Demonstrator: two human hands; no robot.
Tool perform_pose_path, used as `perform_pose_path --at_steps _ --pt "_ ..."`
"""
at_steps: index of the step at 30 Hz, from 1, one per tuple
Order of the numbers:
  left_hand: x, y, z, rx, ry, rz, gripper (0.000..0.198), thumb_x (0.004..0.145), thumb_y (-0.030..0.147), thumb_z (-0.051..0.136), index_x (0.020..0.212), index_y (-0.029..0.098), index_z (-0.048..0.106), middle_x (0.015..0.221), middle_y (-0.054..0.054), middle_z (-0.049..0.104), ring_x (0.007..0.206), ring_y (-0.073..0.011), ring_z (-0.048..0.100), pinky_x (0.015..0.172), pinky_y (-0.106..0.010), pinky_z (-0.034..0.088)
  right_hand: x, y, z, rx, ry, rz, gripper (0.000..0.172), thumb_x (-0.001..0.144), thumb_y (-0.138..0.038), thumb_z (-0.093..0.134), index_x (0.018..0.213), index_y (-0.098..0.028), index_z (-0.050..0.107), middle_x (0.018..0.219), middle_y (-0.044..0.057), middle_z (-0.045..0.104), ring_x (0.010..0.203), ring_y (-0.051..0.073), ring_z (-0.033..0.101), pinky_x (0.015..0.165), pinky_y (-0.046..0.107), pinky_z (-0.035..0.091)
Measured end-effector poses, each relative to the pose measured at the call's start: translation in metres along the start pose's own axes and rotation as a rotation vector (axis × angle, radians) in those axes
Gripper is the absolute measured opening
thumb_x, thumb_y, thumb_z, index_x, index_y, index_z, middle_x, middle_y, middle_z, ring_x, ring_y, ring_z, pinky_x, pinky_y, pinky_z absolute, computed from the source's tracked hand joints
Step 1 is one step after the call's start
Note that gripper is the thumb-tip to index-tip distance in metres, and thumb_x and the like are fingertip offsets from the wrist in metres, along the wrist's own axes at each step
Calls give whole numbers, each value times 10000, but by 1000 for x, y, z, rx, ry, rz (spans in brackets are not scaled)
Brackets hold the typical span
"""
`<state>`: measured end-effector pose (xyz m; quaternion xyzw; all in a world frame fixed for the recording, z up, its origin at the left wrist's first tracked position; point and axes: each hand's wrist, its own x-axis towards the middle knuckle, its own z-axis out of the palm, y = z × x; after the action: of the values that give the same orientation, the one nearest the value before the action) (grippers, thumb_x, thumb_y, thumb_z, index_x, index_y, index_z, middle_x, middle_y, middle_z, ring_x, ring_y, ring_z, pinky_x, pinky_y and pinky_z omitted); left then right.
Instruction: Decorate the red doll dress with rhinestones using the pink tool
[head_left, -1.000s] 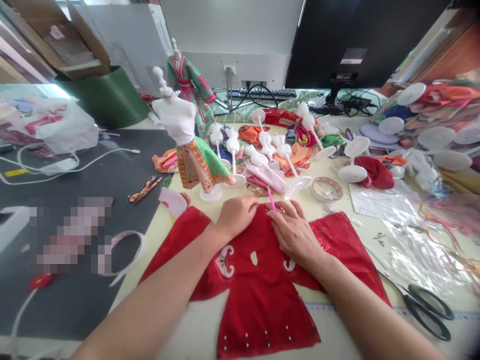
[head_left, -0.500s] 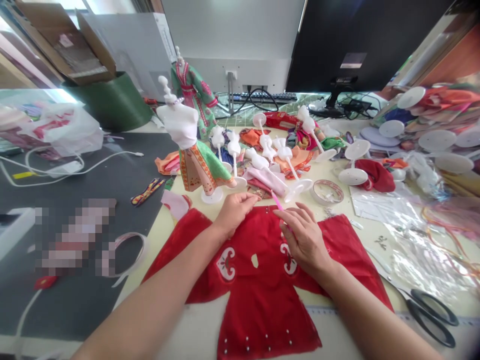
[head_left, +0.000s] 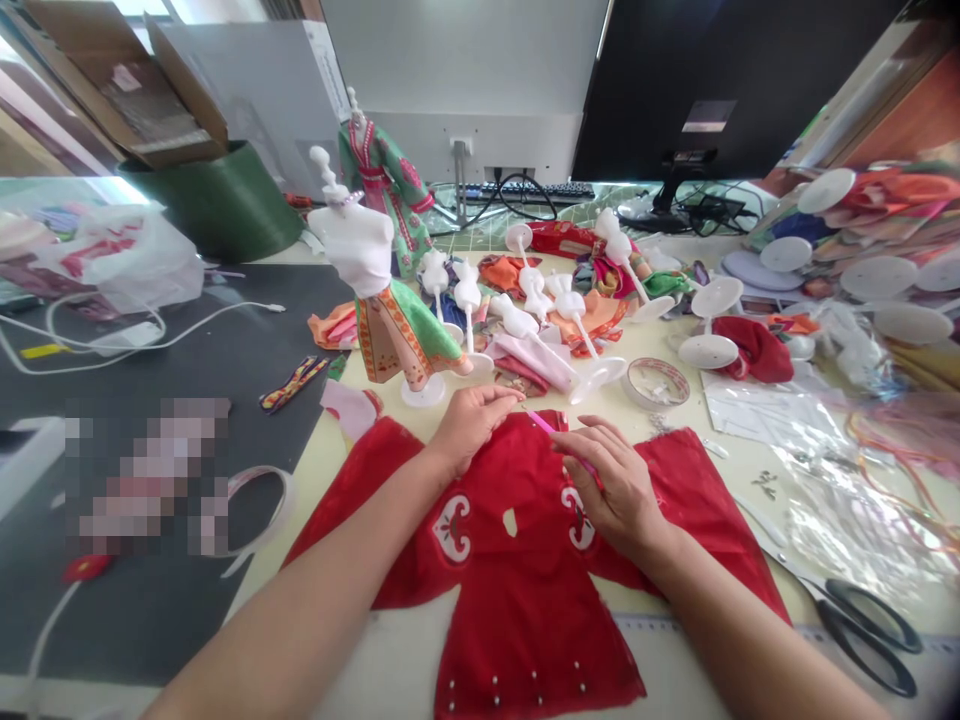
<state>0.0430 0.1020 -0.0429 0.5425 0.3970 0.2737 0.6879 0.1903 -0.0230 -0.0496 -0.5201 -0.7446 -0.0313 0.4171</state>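
Observation:
A red doll-sized garment (head_left: 517,590) lies flat, with white heart-like patches, a small hole in its middle and several small studs along its lower hem. Over its top edge my left hand (head_left: 476,420) pinches thumb and forefinger together; whatever is between them is too small to make out. My right hand (head_left: 611,475) grips a slim pink pen-like tool (head_left: 540,421), its tip pointing left at my left fingertips. The heel of my right hand hovers over or rests on the red cloth; I cannot tell which.
Black-handled scissors (head_left: 866,625) lie at the right, by small metal bits (head_left: 765,484) and clear plastic bags. A white doll torso (head_left: 356,245) in a skirt stands behind my left hand. Tape rolls (head_left: 658,384), small mannequins and cloth scraps crowd the back, before two monitors (head_left: 720,90).
The pink tool has tilted lower and moved left, its tip now close to my left fingertips. My left hand has barely moved, still pinching.

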Motion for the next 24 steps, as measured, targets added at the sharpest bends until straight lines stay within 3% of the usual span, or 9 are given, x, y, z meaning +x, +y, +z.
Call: perform_pose_path --at_steps 7,24 --pt "-3 1 3 39 -8 13 217 732 282 624 851 110 679 414 102 333 384 -24 226 426 -175 229 0 -1 -1 15 17 4 284 859 -76 465 1111 -187 533 871 49 652 793 166 602 888 436 480" --pt "0 -5 0 170 -3 91 254 743 331 610 861 126 703 528 35 559 477 -70 454 523 -198 384 2 -2 -2 -7 15 3 265 867 -82 459 1097 -195 530 855 43 656 767 159 602 875 440 493"
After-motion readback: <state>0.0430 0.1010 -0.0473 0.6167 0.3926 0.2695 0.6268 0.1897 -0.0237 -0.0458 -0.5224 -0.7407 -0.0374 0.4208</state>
